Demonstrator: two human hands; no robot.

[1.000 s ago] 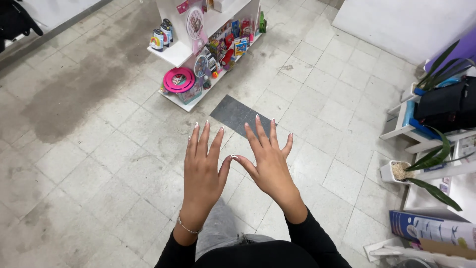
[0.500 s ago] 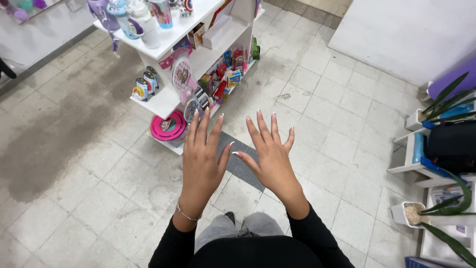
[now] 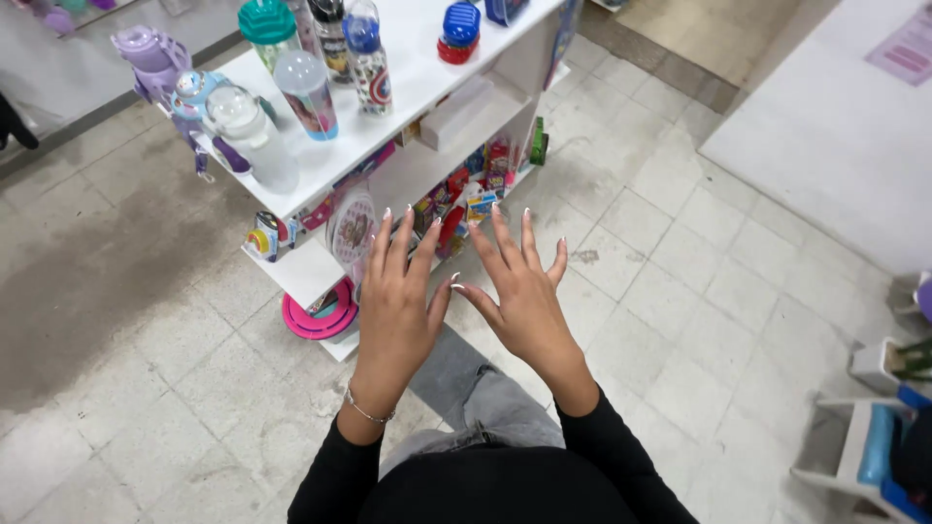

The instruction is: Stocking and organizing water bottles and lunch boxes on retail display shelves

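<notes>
White shelving (image 3: pixel 427 82) stands at the far left of the scene on a pale tiled floor (image 3: pixel 680 281), its top crowded with drinking bottles: a clear one with a white lid (image 3: pixel 254 136), a lilac one (image 3: pixel 150 58), a teal-capped one (image 3: pixel 267 29) and a blue-capped one (image 3: pixel 364 58). Both hands are held out flat, backs up, in front of the lower shelves. The left hand (image 3: pixel 393 311) has its fingers spread and empty (a thin bracelet (image 3: pixel 367 411) circles the wrist), and the right hand (image 3: pixel 519 296) is likewise splayed and holds nothing, their thumbs nearly meeting. Just beyond the fingertips lie small colourful packets (image 3: pixel 481 189) on the middle shelf; a pink ring-shaped item (image 3: pixel 316 320) sits on the lowest shelf, left of the left hand.
</notes>
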